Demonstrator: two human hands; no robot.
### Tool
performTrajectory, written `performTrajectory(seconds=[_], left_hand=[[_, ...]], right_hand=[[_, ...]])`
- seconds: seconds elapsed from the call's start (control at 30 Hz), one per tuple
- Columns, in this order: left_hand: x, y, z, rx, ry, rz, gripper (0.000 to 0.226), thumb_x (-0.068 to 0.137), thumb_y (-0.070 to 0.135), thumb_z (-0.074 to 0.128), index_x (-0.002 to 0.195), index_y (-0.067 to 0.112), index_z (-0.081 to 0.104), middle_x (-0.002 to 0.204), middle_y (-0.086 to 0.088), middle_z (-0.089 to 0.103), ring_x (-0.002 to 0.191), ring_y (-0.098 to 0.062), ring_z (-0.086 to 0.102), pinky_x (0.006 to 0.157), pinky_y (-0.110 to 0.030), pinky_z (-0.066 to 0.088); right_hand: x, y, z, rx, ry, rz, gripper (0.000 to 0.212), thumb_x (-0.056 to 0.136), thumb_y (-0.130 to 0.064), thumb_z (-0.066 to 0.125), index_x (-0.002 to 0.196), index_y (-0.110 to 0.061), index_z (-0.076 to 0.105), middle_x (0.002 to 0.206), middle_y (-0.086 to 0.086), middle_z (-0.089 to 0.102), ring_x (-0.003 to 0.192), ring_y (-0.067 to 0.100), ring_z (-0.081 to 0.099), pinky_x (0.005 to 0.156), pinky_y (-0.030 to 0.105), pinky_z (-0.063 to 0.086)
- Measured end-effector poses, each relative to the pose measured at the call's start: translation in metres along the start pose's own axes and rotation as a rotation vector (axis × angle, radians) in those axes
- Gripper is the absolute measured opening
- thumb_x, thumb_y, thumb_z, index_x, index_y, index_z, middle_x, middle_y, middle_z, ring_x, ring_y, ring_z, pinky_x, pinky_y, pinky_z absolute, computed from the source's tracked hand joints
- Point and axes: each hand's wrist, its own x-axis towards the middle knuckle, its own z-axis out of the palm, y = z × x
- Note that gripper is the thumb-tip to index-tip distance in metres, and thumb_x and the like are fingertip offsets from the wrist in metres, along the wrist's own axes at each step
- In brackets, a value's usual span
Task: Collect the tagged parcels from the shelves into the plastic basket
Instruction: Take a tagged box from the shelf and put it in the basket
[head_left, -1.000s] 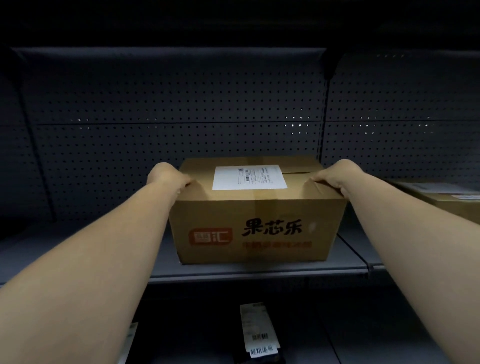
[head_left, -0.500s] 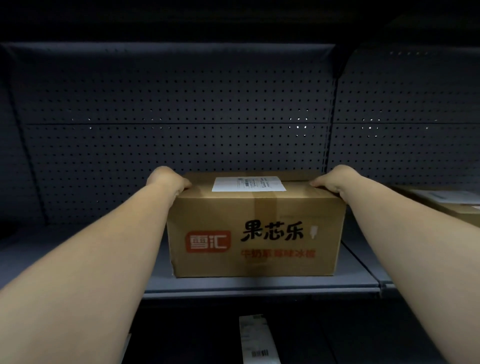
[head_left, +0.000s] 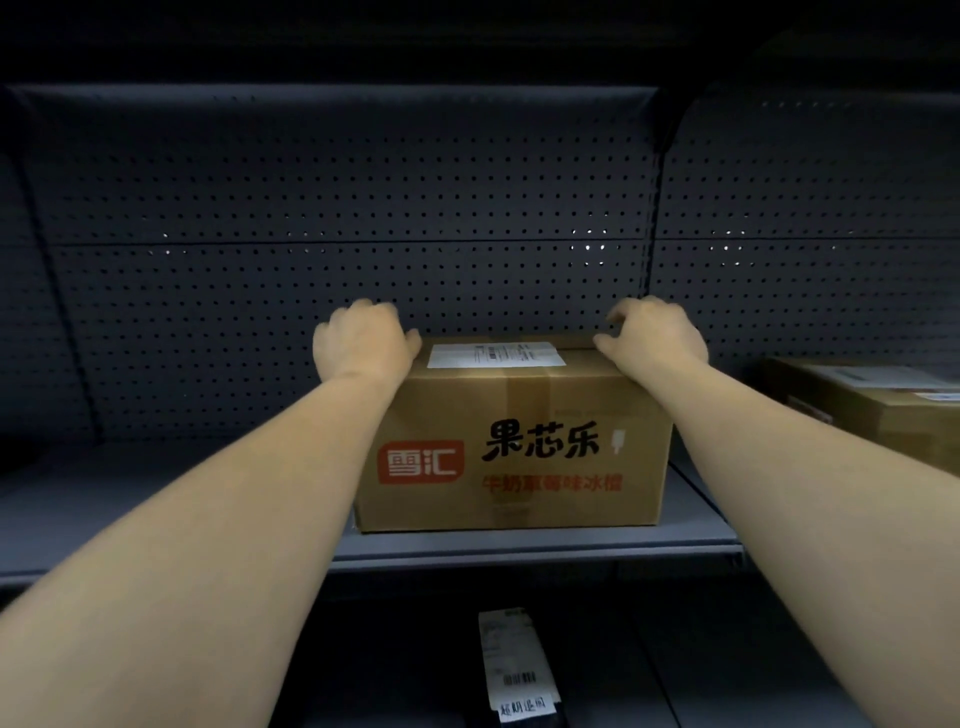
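Right now both hands sit on top of the cardboard box (head_left: 511, 441), one at each upper rear corner. L hand (head_left: 363, 345) covers the top-left corner: palm down, fingers curled over the far edge, thumb side lying along the top face twd the shipping label (head_left: 496, 355). R hand (head_left: 655, 335) covers the top-right corner the same way, fingers bent over the back edge, thumb pointing inward along the top. Neither is spread wide; both are half-curled & hooked on the box's far rim. How tight the hold is can't be told, since the fingertips are hidden behind the box.

Box stands upright on the grey shelf (head_left: 519, 545), betw. the two forearms, its printed front w/ red logo and dark characters facing the camera. Label lies flat on top, betw. the hands, nearer the L one. Tape runs down the middle of the front.

Behind the hands is the perforated back panel (head_left: 337, 208). Out past the R hand, well apart, a second box (head_left: 872, 410) sits on the next shelf section, also w/ a white label on top. Below the forearms, on the lower shelf, a dark parcel (head_left: 519, 670) w/ a long white barcode tag lies flat.
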Motion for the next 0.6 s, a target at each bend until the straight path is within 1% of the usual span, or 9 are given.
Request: performTrajectory(seconds=[0.13, 0.37, 0.5, 0.6], left_hand=[[-0.016, 0.008, -0.008, 0.019, 0.048, 0.085, 0.038, 0.095, 0.042, 0.045, 0.112, 0.013, 0.064, 0.109, -0.010, 0.062, 0.101, -0.031, 0.057, 0.083, -0.037, 0.041], [-0.049, 0.023, -0.024, 0.009, 0.013, 0.149, 0.039, 0.096, 0.041, 0.041, 0.117, 0.014, 0.060, 0.111, -0.008, 0.060, 0.104, -0.028, 0.055, 0.086, -0.038, 0.040], [-0.071, 0.037, -0.031, 0.000, -0.002, 0.184, 0.038, 0.096, 0.040, 0.042, 0.116, 0.014, 0.060, 0.110, -0.008, 0.061, 0.102, -0.028, 0.056, 0.084, -0.038, 0.041], [-0.092, 0.052, -0.032, -0.024, -0.026, 0.213, 0.038, 0.097, 0.042, 0.041, 0.112, 0.013, 0.060, 0.107, -0.009, 0.061, 0.100, -0.028, 0.057, 0.080, -0.037, 0.042]], right_hand=[[-0.016, 0.000, -0.005, -0.021, 0.019, -0.019, 0.039, 0.093, -0.037, 0.053, 0.128, -0.021, 0.054, 0.129, 0.008, 0.052, 0.118, 0.029, 0.046, 0.085, 0.043, 0.050], [-0.049, 0.008, -0.023, -0.042, 0.034, 0.008, 0.040, 0.093, -0.039, 0.053, 0.130, -0.023, 0.053, 0.128, 0.007, 0.051, 0.118, 0.029, 0.046, 0.091, 0.044, 0.047], [-0.073, 0.020, -0.033, -0.057, 0.053, 0.025, 0.037, 0.093, -0.037, 0.053, 0.129, -0.024, 0.054, 0.128, 0.006, 0.052, 0.119, 0.029, 0.045, 0.090, 0.042, 0.044], [-0.094, 0.033, -0.038, -0.081, 0.060, 0.044, 0.035, 0.093, -0.038, 0.053, 0.125, -0.022, 0.056, 0.126, 0.006, 0.054, 0.118, 0.030, 0.047, 0.087, 0.043, 0.046]])
